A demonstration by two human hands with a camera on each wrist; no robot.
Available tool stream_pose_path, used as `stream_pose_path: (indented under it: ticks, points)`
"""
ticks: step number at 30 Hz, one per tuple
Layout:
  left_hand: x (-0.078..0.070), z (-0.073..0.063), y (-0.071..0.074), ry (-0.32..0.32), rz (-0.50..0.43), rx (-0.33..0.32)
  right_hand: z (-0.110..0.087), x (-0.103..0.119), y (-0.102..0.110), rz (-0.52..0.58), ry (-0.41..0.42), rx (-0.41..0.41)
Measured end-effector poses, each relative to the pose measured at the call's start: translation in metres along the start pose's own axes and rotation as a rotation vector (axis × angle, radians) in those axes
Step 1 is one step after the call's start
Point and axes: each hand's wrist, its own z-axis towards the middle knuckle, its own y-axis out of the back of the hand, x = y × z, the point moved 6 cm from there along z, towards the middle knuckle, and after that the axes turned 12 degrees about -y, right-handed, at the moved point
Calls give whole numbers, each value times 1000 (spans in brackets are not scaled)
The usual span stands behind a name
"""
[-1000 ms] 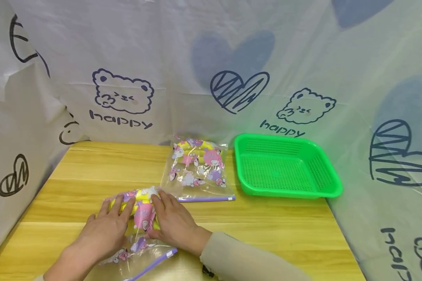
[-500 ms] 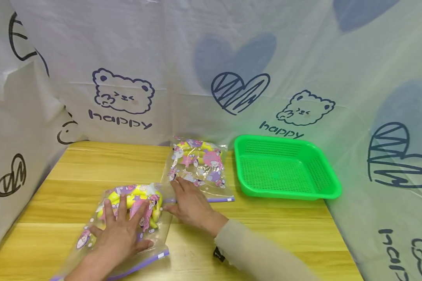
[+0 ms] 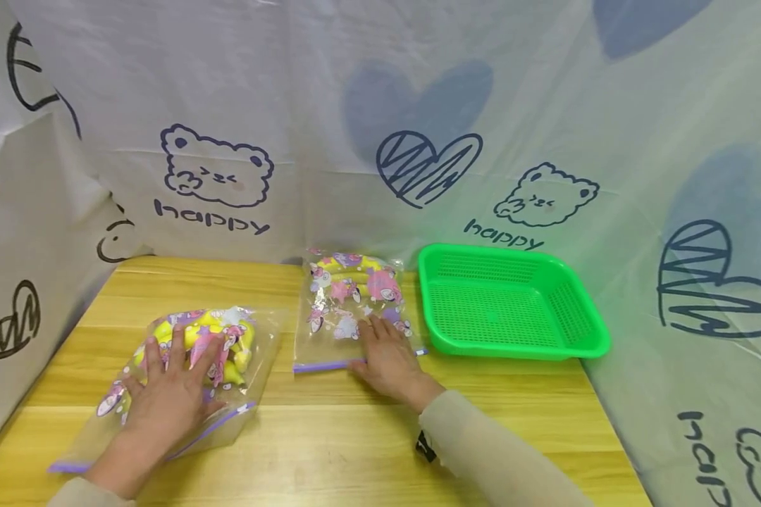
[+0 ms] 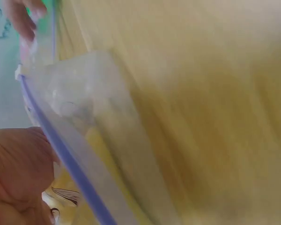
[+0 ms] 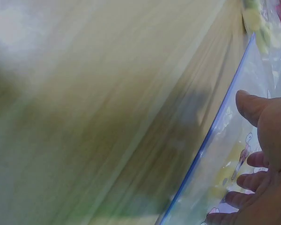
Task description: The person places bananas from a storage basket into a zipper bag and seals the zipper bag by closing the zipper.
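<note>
On the left of the head view lies a clear zip bag (image 3: 261,355) printed with pink and purple cartoon figures, with yellow bananas (image 3: 244,345) inside. My left hand (image 3: 165,401) rests flat on it, fingers spread over the bananas. Its purple zip strip (image 4: 68,157) crosses the left wrist view. Farther back, a second printed zip bag (image 3: 317,345) also holds bananas (image 3: 349,267). My right hand (image 3: 390,360) touches the lower right part of that bag, and its fingers show extended over the plastic in the right wrist view. Part of its zip strip (image 5: 210,131) is hidden by the hand.
A green plastic basket (image 3: 495,345) stands at the back right, close beside the second bag. Behind the wooden table (image 3: 330,451) hangs a white sheet (image 3: 336,204) with bear and heart drawings, which also closes off both sides.
My left hand has slid the near bag left and slightly back. My right hand has left that bag and moved right onto the second bag, which has shifted only slightly.
</note>
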Motion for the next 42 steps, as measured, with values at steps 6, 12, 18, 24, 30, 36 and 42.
stream_pose_path:
  ticks: [6,12,18,24,30,36,42]
  points:
    - [16,28,2,-27,-10,-64,-2,0,-5,15,-6,31]
    - [23,57,-2,-33,-45,-54,-4,3,-8,6,2,10]
    - [27,83,-4,-23,-86,-52,-6,4,-8,6,4,-1]
    - [31,103,-8,-37,-111,-19,-8,6,-7,25,3,-8]
    - [23,110,-15,-77,-91,41,-13,10,-14,40,0,27]
    - [15,108,-16,-91,-88,42,-16,14,-16,38,25,20]
    - [12,104,-12,-78,-104,23,-15,7,-10,79,5,14]
